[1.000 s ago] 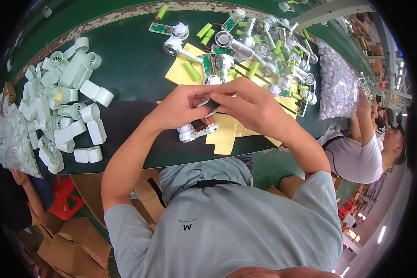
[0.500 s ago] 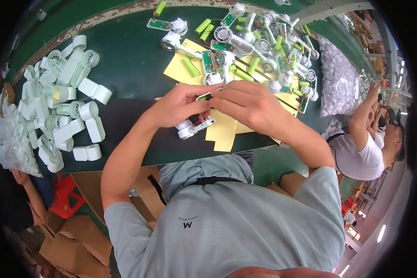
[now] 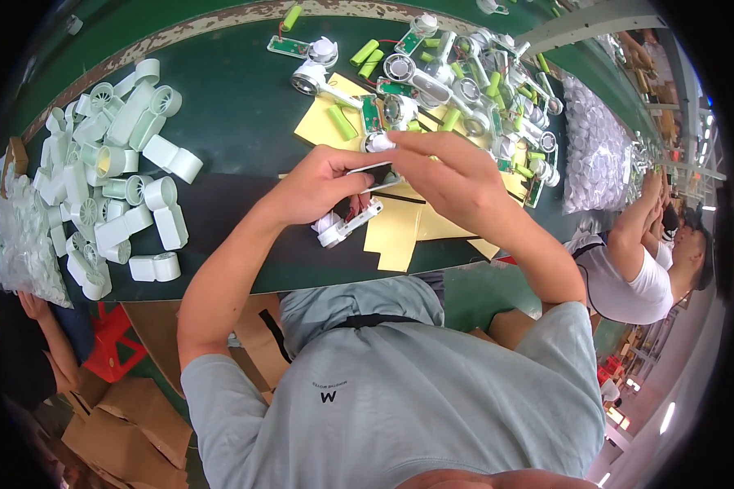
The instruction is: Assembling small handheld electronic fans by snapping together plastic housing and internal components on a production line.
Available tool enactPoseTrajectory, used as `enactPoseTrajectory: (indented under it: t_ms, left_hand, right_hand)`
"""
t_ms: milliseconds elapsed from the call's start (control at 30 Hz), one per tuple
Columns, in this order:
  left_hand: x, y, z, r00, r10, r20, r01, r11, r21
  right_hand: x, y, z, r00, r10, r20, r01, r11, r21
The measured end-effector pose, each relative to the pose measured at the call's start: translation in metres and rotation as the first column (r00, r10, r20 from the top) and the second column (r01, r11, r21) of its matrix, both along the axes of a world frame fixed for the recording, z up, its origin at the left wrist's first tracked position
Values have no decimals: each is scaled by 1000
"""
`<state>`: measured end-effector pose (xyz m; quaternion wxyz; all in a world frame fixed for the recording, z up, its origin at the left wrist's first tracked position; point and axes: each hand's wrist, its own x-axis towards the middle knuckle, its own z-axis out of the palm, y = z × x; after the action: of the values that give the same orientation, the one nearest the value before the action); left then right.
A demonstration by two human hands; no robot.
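Note:
My left hand is closed, thumb and fingers pinching a slim white fan handle. Much of that handle is hidden by my fingers. Just below, a white fan piece with an arm-like strip hangs or lies by the palm, with dark red wires running up to the hand. My right hand hovers at the handle's right end, its fingers stretched out toward the left hand. Whether its fingertips touch the handle I cannot tell. Beyond the hands is another white fan head beside a green circuit board.
Pale green fan housings are heaped at the left, beside a clear bag. Fan assemblies with green battery cells crowd the far right over yellow sheets. A bag of white parts stands right; a co-worker sits beyond.
My right hand has lifted slightly and opened from a pinch, its fingers now straightened. More of the white handle shows between the hands. My left hand keeps its grip.

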<state>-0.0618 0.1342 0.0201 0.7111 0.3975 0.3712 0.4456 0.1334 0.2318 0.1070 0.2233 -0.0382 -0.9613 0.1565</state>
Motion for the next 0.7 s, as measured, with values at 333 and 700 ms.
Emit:
enactPoseTrajectory:
  t_ms: [333, 700]
  left_hand:
    - [-2, -3, 1, 999, -16, 39, 15, 1000, 19]
    - [5, -4, -2, 989, 114, -97, -103, 988, 112]
  right_hand:
    - [1, -8, -13, 995, -84, 48, 84, 996, 2]
    - [6, -7, -18, 1000, -11, 18, 12, 1000, -10]
